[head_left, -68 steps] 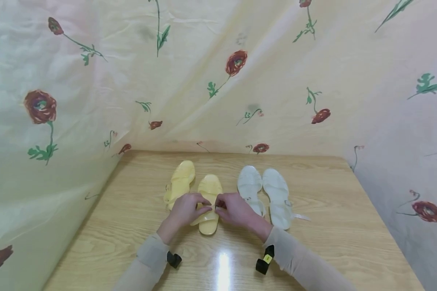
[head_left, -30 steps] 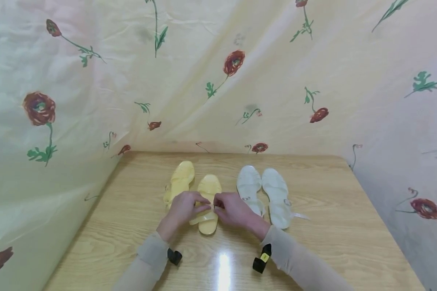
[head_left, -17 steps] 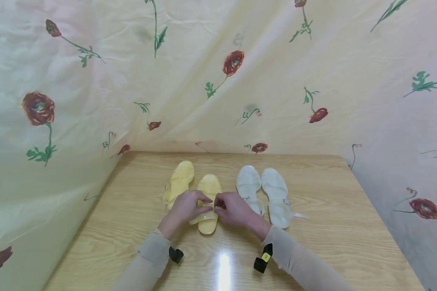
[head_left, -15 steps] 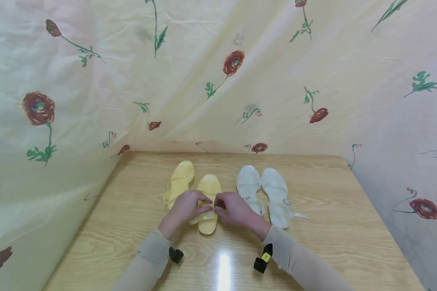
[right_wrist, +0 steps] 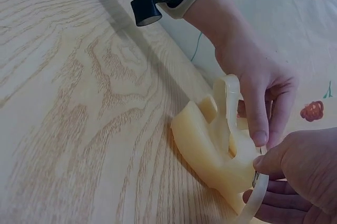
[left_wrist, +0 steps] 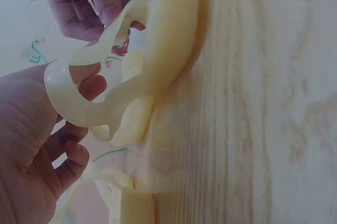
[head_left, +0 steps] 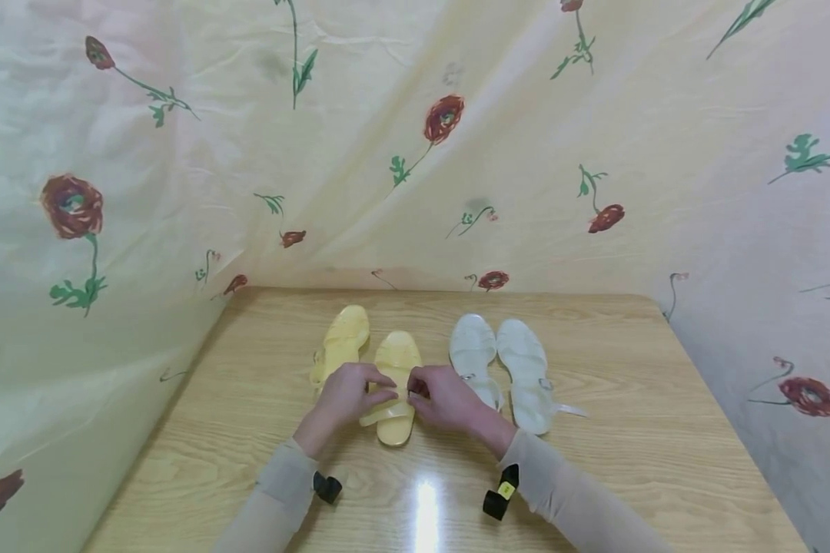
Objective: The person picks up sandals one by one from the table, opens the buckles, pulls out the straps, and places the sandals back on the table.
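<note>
A yellow jelly sandal (head_left: 397, 352) lies on the table, toe pointing away, between both hands. My right hand (head_left: 444, 395) pinches its ankle strap at the small metal buckle (right_wrist: 256, 177). From the other side my left hand (head_left: 346, 395) has thumb and forefinger at the strap by the buckle, apparently pinching it; the exact contact is partly hidden. The heel strap (left_wrist: 60, 89) arches up in front of the left palm in the left wrist view. Left of this sandal, its yellow mate (head_left: 346, 338) lies partly behind the left hand.
To the right lie two whitish sandals, one (head_left: 472, 342) next to the right hand and another (head_left: 523, 349) whose loose strap (head_left: 571, 411) sticks out rightward. Poppy-print cloth (head_left: 360, 153) hangs behind and along both sides of the wooden table (head_left: 629, 430).
Over the last half second my left hand has shifted slightly left, its fingertips drawing away from the right hand's. The right hand stays at the buckle; the sandals lie as before.
</note>
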The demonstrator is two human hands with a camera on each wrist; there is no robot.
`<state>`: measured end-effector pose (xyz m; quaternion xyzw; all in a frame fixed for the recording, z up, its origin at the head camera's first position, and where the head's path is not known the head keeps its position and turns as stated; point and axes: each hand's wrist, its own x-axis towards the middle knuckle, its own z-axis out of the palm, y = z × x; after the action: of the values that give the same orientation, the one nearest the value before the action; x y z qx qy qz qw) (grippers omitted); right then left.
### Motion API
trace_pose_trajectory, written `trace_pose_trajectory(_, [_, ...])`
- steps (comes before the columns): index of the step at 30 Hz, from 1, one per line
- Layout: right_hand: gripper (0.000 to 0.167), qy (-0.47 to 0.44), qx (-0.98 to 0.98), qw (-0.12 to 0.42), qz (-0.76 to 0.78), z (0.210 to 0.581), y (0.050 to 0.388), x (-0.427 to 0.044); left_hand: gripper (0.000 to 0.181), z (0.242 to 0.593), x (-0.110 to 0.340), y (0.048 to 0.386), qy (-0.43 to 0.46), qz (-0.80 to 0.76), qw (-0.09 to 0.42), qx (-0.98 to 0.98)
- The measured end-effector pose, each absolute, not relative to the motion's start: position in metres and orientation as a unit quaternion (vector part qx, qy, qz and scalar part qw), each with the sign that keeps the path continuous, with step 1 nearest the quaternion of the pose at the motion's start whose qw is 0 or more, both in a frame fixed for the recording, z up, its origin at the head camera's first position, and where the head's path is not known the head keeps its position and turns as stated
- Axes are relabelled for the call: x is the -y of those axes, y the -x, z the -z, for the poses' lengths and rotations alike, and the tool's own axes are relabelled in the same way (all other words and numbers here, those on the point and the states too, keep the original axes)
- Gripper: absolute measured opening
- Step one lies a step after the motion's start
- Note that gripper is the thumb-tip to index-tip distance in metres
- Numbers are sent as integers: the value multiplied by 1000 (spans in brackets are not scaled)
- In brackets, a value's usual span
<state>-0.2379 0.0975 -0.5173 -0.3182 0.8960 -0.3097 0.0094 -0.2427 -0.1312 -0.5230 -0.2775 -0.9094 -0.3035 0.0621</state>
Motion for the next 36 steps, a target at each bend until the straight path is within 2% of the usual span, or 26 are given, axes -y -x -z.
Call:
trace_pose_trajectory(7, [5, 313, -896, 15, 314, 517, 238, -98, 18, 518, 125, 243, 268, 305, 46, 913])
trace_pose_trajectory(14, [5, 304, -899, 18, 316, 519, 238, -97, 12, 516, 121, 243, 262, 304, 23, 916])
trace_pose_trajectory(28, [7, 312, -899, 2, 308, 518, 236, -96, 9, 518, 131, 241, 273, 308, 54, 910])
trace_pose_trajectory(36, [6, 305, -904, 9, 299, 519, 236, -97, 17, 515, 128, 244, 273, 306, 27, 912])
